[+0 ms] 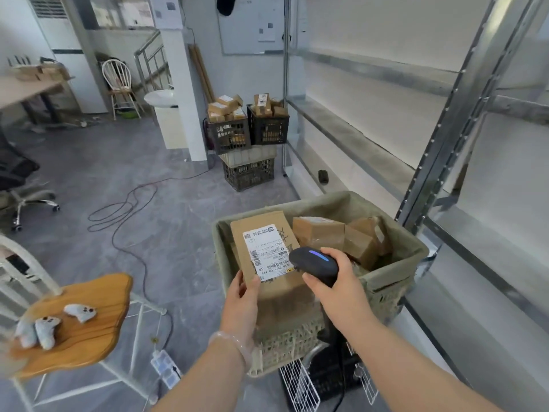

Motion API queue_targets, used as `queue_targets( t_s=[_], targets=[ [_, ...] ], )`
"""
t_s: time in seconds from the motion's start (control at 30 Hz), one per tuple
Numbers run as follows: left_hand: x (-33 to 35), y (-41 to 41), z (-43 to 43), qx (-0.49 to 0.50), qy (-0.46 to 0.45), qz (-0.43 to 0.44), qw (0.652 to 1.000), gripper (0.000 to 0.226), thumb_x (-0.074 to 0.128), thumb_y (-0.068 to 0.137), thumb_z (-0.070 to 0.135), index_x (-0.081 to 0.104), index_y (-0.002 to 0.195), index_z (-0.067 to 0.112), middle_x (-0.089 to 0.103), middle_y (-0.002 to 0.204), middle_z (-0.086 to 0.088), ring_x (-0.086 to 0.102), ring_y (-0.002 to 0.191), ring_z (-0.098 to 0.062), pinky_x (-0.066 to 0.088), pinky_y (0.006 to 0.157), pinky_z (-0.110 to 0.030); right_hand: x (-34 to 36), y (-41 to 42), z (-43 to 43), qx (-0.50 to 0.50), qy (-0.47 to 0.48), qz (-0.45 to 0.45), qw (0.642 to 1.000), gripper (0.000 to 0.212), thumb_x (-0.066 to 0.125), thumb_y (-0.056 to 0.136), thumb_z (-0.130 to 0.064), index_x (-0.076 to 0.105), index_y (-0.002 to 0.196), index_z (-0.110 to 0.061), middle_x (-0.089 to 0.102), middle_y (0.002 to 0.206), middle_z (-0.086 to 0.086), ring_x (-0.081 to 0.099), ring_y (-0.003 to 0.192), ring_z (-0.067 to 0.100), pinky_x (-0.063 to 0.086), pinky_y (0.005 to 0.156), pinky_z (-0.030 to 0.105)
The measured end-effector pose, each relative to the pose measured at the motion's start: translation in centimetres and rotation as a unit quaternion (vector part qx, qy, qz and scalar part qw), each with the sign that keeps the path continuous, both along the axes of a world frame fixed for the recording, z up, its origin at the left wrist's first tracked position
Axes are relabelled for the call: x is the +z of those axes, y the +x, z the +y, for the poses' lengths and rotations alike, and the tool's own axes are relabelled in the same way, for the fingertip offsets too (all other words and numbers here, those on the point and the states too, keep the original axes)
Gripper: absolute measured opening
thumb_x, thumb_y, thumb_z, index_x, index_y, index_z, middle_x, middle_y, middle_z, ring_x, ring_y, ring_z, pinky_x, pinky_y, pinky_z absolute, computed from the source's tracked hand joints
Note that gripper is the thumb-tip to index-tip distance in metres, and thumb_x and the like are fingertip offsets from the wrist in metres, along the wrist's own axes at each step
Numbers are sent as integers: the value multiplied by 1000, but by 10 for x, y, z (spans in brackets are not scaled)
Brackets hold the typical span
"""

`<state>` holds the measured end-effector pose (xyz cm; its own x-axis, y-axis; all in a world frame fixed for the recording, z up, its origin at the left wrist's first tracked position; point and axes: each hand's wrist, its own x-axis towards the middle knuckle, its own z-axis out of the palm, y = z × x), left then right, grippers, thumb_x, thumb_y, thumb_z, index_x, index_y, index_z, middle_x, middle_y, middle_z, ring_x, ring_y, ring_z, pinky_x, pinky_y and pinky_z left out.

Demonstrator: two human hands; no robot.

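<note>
My left hand (242, 295) grips the near edge of a flat brown cardboard parcel (261, 230), tilted up over a beige crate (389, 283) lined with olive cloth. A white shipping label (266, 251) with barcodes faces me. My right hand (338, 281) holds a black barcode scanner (312, 264) with a blue light on top, its nose right at the label's lower right corner. Several smaller taped cardboard boxes (319, 231) lie in the crate behind the parcel.
Metal shelving (445, 150) runs along the right. Black crates of small boxes (248, 129) are stacked against the far wall. A wooden stool (89, 319) with game controllers stands at left. Cables (130, 209) and a power strip (165, 368) lie on the grey floor.
</note>
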<state>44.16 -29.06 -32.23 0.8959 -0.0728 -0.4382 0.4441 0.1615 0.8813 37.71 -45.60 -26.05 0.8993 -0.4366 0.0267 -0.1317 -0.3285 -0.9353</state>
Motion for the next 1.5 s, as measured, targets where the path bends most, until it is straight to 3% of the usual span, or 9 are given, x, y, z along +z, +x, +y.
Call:
queue_targets(
  t_s=[0.27, 0.43, 0.6, 0.8, 0.93, 1.1, 1.2, 1.33, 1.5],
  targets=[
    [-5, 56, 18, -80, 112, -63, 989, 80, 67, 94, 38, 19, 158, 37, 48, 143, 11, 45, 124, -14, 34, 112, -35, -8, 64, 11, 27, -6, 19, 999, 57, 74, 87, -25, 40, 130, -38, 52, 109, -18, 58, 102, 10, 47, 85, 22],
    [-15, 66, 16, -117, 227, -84, 963, 131, 72, 45, 89, 20, 156, 41, 39, 156, 6, 38, 143, -21, 34, 118, -47, -20, 52, -7, -1, -15, 25, 1000, 59, 75, 85, -24, 42, 133, -35, 56, 119, -9, 60, 101, 12, 51, 86, 27],
    [9, 60, -1, -86, 347, -177, 917, 96, 71, 87, 48, 13, 160, 29, 6, 168, 1, 6, 154, -19, 13, 125, -43, -17, 23, -33, -42, 2, 7, 999, 56, 75, 85, -24, 42, 127, -40, 54, 121, -11, 57, 103, 7, 45, 79, 14],
    [51, 43, -45, -133, 465, -298, 823, 82, 61, 91, 57, 19, 158, 35, 10, 168, 0, 6, 154, -23, 7, 125, -46, 5, -14, -65, -81, -7, -29, 996, 57, 76, 85, -26, 43, 129, -42, 56, 119, -18, 57, 100, -7, 47, 76, 9],
    [78, 14, -99, -223, 435, -383, 784, 81, 57, 92, 58, 14, 158, 38, 10, 168, 4, 5, 155, -17, 7, 126, -45, 22, -51, -90, -138, -25, -60, 988, 57, 77, 83, -28, 43, 124, -48, 58, 118, -19, 59, 104, 0, 51, 90, 26],
    [108, -45, -186, -315, 371, -455, 745, 80, 58, 90, 60, 20, 157, 39, 16, 167, 6, 10, 154, -17, 15, 123, -49, 55, -133, -129, -244, -48, -93, 964, 55, 78, 82, -25, 47, 122, -45, 61, 112, -17, 63, 89, 12, 56, 86, 40],
    [131, -97, -239, -376, 310, -494, 721, 77, 60, 91, 57, 26, 156, 35, 20, 166, 3, 16, 152, -19, 18, 124, -43, 72, -195, -153, -321, -87, -113, 936, 54, 77, 82, -22, 48, 122, -42, 62, 112, -20, 63, 90, 4, 54, 86, 32],
    [159, -180, -303, -452, 232, -534, 676, 78, 63, 90, 55, 26, 156, 37, 21, 165, 2, 18, 152, -19, 19, 124, -40, 98, -288, -173, -405, -113, -130, 898, 53, 76, 84, -20, 48, 121, -46, 60, 114, -24, 57, 96, -12, 44, 76, 4],
    [203, -293, -360, -506, 142, -590, 613, 76, 63, 90, 53, 27, 155, 40, 24, 164, 4, 20, 150, -18, 22, 121, -37, 140, -398, -191, -483, -148, -162, 848, 54, 75, 85, -20, 47, 125, -44, 57, 115, -28, 55, 105, -11, 44, 78, 4]
  ],
)
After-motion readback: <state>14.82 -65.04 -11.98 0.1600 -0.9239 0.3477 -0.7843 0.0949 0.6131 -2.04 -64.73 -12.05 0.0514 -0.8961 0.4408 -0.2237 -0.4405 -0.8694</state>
